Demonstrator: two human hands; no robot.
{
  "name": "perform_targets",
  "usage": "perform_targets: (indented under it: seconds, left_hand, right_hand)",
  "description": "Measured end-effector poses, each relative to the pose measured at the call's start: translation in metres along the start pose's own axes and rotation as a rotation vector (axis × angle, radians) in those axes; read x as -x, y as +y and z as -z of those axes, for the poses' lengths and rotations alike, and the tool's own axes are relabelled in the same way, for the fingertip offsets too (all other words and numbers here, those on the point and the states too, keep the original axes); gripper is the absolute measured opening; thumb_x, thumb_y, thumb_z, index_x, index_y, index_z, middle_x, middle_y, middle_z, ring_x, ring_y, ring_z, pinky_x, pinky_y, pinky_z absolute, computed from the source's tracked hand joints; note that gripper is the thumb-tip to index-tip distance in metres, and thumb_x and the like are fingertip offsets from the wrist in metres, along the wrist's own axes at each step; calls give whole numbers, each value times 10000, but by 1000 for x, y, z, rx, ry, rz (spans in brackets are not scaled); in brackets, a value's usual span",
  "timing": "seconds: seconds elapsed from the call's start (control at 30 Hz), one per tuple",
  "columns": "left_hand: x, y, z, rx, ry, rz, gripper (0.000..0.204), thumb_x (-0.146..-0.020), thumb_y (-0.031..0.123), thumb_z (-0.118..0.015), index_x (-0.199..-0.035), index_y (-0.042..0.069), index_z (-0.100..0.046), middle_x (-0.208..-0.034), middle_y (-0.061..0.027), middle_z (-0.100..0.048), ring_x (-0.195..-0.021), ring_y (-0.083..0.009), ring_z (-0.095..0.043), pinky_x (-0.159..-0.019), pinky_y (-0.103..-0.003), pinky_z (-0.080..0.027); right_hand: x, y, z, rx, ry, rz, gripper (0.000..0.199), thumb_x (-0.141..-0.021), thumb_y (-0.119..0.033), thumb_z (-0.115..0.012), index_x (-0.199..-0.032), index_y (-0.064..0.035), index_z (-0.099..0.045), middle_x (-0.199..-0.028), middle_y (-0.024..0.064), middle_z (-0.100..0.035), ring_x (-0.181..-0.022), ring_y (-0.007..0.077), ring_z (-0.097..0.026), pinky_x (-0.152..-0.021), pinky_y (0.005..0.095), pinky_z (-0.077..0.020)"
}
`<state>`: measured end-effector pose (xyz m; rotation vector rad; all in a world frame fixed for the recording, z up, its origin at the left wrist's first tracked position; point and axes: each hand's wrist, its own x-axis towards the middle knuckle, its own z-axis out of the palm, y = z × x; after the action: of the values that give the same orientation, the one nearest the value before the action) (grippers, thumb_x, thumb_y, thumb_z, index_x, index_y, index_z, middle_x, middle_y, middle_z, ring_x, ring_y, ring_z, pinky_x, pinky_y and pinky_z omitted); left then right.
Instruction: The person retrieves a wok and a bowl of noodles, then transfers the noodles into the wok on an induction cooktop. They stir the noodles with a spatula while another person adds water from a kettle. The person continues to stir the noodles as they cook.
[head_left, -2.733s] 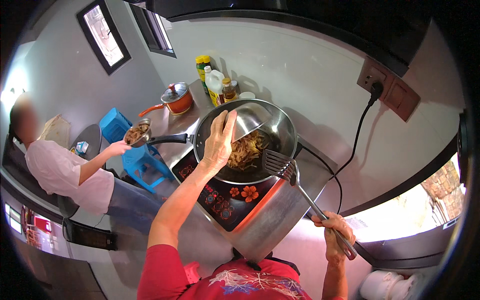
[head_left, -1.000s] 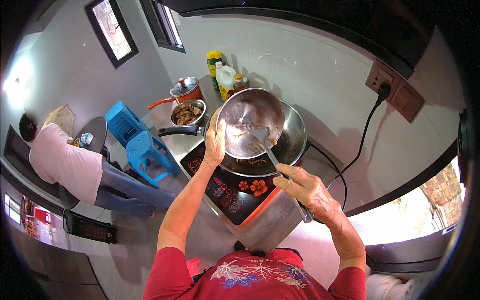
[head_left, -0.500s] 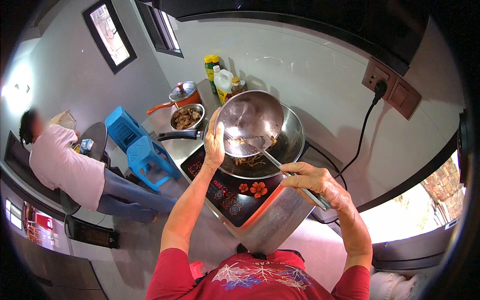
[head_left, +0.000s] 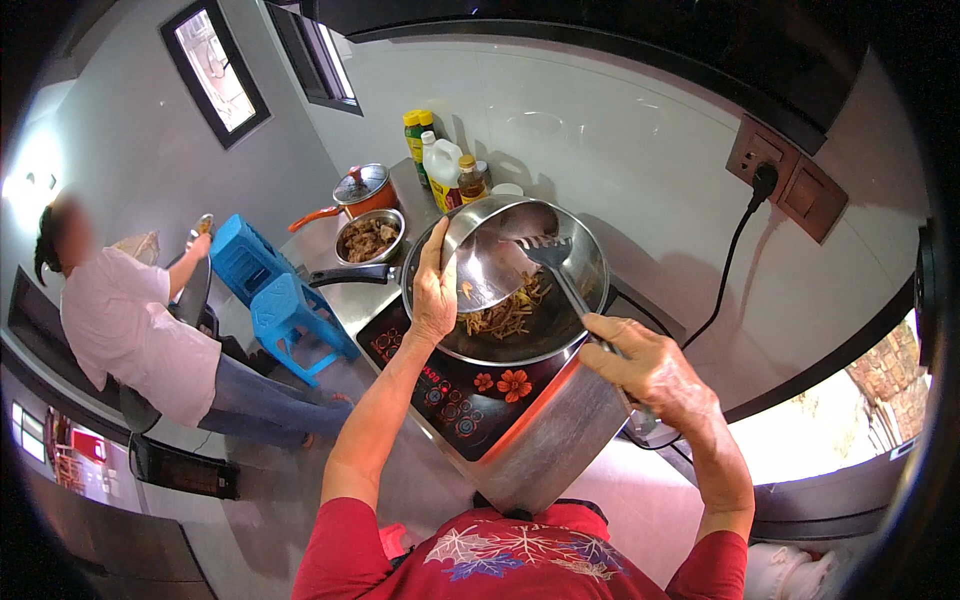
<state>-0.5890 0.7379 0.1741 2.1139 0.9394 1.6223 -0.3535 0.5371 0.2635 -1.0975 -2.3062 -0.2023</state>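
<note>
Two hands are busy over one wok (head_left: 560, 330), which sits on a black induction cooker (head_left: 455, 395) with red flower marks, at the near end of a steel desk (head_left: 560, 450). The left hand (head_left: 432, 300) has its grip clenched on the rim of a steel bowl (head_left: 480, 262), tipped steeply over the left side of the wok so its open mouth faces the pan. The right hand (head_left: 645, 365) grasps the handle of a slotted spatula (head_left: 545, 252), whose head reaches up into the tilted bowl, seemingly to scrape out what clings there. Brown strips of food (head_left: 510, 315) lie in the bottom of the wok, just under the bowl's lower lip.

Left of the wok stands a second pan (head_left: 370, 240) holding dark cooked food, its black handle pointing toward the cooker. Farther back sit an orange pot with a glass lid (head_left: 362, 192) and several bottles (head_left: 440, 165) against the wall. A black cable (head_left: 725, 275) runs up to a wall socket (head_left: 765, 160) on the right. At far left, another person in a white top (head_left: 120, 320) sits near two blue stools (head_left: 265, 290).
</note>
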Motion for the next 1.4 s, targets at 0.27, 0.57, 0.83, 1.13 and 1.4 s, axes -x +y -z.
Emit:
perform_targets:
  seconds: [0.27, 0.57, 0.83, 1.13, 1.4]
  left_hand:
    - [0, 29, -2, -137, 54, -135, 529, -879, -43, -467, -1392, 32, -359, -1332, -199, -465, -1183, -342, -506, -982, -365, -432]
    - [4, 15, 1, -66, 67, -71, 465, -943, 66, -478, -1393, 33, -368, -1319, -175, -481, -1190, -300, -503, -999, -346, -402]
    - [6, 16, 4, 126, 26, -85, 507, -879, -37, -452, -1379, -12, -369, -1356, -181, -452, -1245, -302, -454, -1058, -346, -342]
    - [7, 12, 8, 6, 111, -98, 472, -910, 38, -500, -1364, -19, -386, -1322, -189, -484, -1210, -318, -485, -1035, -363, -371]
    - [11, 18, -3, -21, 231, -95, 460, -924, 62, -491, -1367, -8, -388, -1307, -195, -490, -1196, -336, -493, -1020, -365, -379]
  right_hand:
    - [6, -22, -41, 201, -93, 145, 263, -700, -93, -609, -937, 19, -585, -1065, 200, -555, -948, 278, -626, -740, 314, -565]
    - [13, -27, -9, -170, -33, -18, 325, -741, -42, -591, -1065, -36, -573, -1171, 202, -541, -927, 337, -619, -740, 377, -547]
    - [13, -10, -10, -310, -87, -20, 280, -752, -23, -579, -1031, -40, -581, -1219, 190, -541, -1019, 351, -599, -805, 381, -533]
    - [29, -21, 6, -193, -110, -6, 274, -719, -55, -589, -992, -41, -564, -1149, 163, -563, -910, 309, -624, -714, 377, -543]
    - [30, -36, -6, -204, -141, 25, 304, -701, -53, -600, -1001, -31, -554, -1081, 160, -570, -834, 296, -629, -671, 370, -544]
